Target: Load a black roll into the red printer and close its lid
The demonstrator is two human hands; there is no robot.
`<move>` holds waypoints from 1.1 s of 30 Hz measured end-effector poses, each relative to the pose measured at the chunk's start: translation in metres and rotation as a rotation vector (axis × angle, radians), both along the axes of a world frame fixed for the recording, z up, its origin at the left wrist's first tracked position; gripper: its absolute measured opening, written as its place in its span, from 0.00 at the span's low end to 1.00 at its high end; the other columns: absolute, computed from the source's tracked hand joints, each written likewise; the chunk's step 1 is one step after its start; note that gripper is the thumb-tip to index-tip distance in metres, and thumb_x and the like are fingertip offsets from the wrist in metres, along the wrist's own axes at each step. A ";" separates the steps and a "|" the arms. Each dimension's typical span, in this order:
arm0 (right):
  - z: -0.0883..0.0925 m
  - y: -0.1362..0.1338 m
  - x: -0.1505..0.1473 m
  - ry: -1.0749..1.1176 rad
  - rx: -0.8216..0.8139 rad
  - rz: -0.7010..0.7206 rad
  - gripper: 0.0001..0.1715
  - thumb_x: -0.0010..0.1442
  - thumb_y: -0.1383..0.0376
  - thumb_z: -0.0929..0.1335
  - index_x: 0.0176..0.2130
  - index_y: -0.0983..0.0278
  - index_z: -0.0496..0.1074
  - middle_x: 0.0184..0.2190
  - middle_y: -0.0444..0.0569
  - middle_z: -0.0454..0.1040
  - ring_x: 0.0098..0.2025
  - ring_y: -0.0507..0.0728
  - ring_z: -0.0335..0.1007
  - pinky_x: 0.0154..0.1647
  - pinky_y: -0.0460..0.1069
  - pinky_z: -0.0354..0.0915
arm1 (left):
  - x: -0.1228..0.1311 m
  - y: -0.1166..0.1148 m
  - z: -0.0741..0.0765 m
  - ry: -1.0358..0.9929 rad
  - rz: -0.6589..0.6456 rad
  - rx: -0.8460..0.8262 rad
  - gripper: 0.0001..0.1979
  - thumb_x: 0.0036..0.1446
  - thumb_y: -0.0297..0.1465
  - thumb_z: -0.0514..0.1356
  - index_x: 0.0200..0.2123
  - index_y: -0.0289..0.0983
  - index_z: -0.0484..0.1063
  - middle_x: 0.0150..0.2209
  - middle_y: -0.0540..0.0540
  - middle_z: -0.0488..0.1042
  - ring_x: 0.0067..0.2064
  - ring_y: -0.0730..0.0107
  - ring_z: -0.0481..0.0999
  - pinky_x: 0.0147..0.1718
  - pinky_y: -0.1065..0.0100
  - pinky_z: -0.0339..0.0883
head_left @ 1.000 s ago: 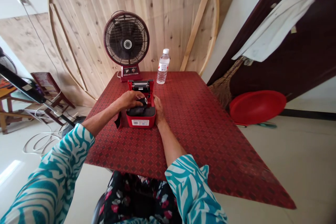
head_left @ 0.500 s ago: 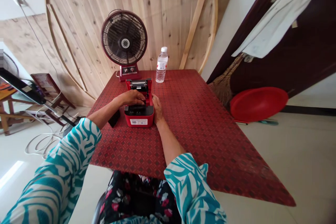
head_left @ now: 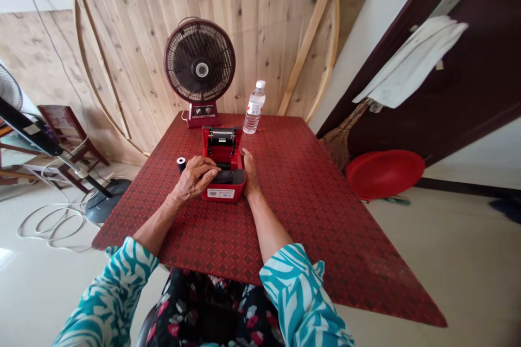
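Clearly, a red box [head_left: 230, 178] is sitting open between the left hand [head_left: 196, 178] and right hand [head_left: 251, 174].
The left fingers are reaching over its black front part, whether pinching anything I cannot tell; the right fingers are lying unclenched along its side. Left of the left fingers, a roll [head_left: 181, 166] is standing on the table [head_left: 317, 217].

The sleeves [head_left: 299, 295] are swirled teal and white.

The red machine [head_left: 229, 176] sat flat with its lid [head_left: 222, 137] up and a white label [head_left: 221, 194] in front. A black roll [head_left: 182, 167] stood on end, just left of the machine.
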State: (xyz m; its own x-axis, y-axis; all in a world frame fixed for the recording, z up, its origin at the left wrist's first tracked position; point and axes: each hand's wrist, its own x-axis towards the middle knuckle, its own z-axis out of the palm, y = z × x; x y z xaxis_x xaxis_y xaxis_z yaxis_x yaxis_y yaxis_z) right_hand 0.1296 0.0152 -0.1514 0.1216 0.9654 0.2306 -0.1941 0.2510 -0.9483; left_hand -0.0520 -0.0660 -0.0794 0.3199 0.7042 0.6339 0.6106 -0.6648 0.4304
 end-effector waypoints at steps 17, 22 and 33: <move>0.024 0.031 0.004 0.019 0.003 0.042 0.31 0.58 0.39 0.60 0.44 0.59 0.71 0.47 0.47 0.77 0.48 0.56 0.74 0.52 0.54 0.68 | 0.004 -0.007 -0.007 0.023 0.171 0.198 0.10 0.63 0.35 0.57 0.33 0.40 0.75 0.47 0.41 0.77 0.51 0.57 0.72 0.53 0.51 0.64; 0.027 0.005 0.006 -0.100 0.133 -0.087 0.29 0.60 0.40 0.57 0.34 0.59 0.71 0.48 0.50 0.75 0.51 0.57 0.70 0.55 0.56 0.66 | 0.005 -0.009 -0.009 -0.029 0.251 0.262 0.08 0.60 0.37 0.61 0.39 0.39 0.72 0.56 0.37 0.70 0.59 0.52 0.67 0.56 0.48 0.63; 0.023 -0.014 0.003 -0.229 0.178 -0.149 0.26 0.63 0.45 0.55 0.35 0.58 0.70 0.48 0.50 0.73 0.55 0.58 0.67 0.62 0.57 0.60 | -0.003 -0.008 -0.006 0.040 0.231 0.113 0.17 0.68 0.38 0.49 0.43 0.41 0.77 0.45 0.44 0.80 0.56 0.57 0.71 0.59 0.51 0.56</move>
State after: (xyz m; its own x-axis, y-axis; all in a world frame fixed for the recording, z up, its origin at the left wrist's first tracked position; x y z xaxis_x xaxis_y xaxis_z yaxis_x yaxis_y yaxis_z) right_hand 0.1324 0.0015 -0.1282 0.1840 0.8829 0.4319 0.0703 0.4265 -0.9018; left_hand -0.0551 -0.0745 -0.0852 0.1853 0.6867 0.7029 0.7671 -0.5481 0.3333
